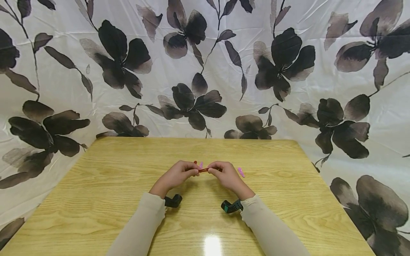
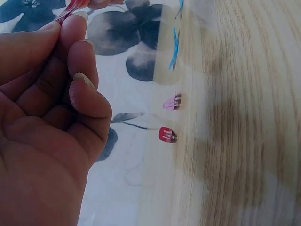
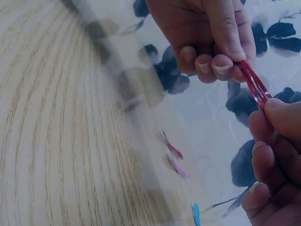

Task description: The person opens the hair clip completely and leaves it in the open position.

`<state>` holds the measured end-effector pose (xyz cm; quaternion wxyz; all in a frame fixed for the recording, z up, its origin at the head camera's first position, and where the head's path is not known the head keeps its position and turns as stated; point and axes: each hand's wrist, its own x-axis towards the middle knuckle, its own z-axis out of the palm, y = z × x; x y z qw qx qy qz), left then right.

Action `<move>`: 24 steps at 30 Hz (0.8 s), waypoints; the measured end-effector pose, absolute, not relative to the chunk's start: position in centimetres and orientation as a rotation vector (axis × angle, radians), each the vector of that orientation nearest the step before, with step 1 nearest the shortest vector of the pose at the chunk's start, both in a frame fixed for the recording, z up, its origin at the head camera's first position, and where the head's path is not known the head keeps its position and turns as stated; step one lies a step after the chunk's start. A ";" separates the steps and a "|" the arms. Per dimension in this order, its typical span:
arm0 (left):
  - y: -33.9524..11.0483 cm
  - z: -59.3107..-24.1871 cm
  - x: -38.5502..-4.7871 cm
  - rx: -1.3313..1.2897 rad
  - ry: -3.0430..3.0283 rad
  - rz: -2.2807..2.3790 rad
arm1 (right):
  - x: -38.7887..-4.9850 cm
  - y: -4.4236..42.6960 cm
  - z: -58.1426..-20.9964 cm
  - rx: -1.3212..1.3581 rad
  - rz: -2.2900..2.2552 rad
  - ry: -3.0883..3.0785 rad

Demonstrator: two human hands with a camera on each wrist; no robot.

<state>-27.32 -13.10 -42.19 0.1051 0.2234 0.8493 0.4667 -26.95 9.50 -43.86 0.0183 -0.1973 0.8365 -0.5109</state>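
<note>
A flowered cloth (image 1: pixel 237 106) hangs behind my bench (image 1: pixel 96 185), and above the wood my left grip (image 1: pixel 177 176) and right grip (image 1: pixel 228 175) face each other, each pinching one end of the red clip (image 1: pixel 203 170) between thumb and fingers. The clip sits directly between them, its long axis running side to side from grip to grip, so neither hand is nearer. Just beyond, on the bench, lie a second red clip (image 1: pixel 195 162) and a pink clip (image 1: pixel 201 165), with another pink one (image 1: pixel 241 172) right of my right grip.
</note>
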 end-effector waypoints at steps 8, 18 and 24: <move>-13.3 -42.4 -27.4 0.663 2.533 1.384 | -26.9 9.2 -43.9 -0.613 -1.605 2.592; -13.3 -42.4 -27.3 0.629 2.535 1.398 | -24.3 8.7 -40.5 -0.602 -1.649 2.586; -13.4 -42.5 -27.4 0.648 2.559 1.394 | -24.5 8.6 -40.7 -0.605 -1.631 2.579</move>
